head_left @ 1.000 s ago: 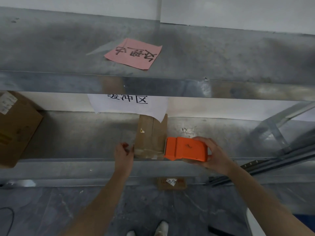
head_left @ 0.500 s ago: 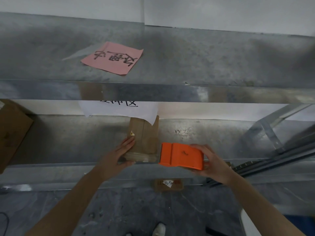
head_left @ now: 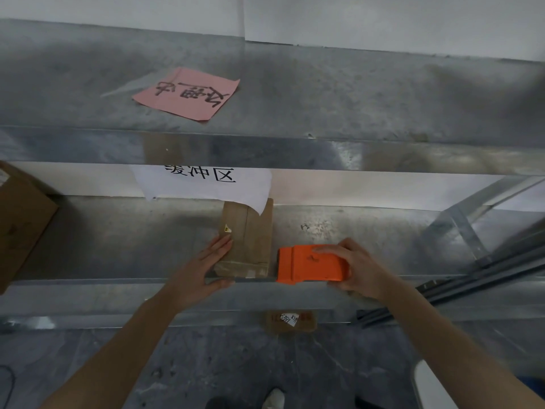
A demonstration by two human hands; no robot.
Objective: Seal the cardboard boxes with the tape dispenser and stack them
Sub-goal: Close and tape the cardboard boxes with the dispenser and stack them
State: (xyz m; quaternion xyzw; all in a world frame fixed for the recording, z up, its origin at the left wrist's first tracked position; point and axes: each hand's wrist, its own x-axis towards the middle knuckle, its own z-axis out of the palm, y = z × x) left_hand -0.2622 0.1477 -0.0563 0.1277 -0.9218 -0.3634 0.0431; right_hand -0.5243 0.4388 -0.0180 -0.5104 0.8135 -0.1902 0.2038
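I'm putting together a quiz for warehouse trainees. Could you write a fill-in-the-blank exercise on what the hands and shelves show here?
1. The right hand grips a tape dispenser whose colour is ____.
2. The tape dispenser is held to the ____ of the small cardboard box.
3. The left hand lays straight fingers against the small cardboard box's ____ edge.
4. The note lying on the upper shelf is ____ in colour.
Missing words: orange; right; left; pink.

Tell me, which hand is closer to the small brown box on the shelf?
Left. The left hand rests with straight fingers against the left side of the small brown box. The right hand grips the orange tape dispenser, which is just right of the box.
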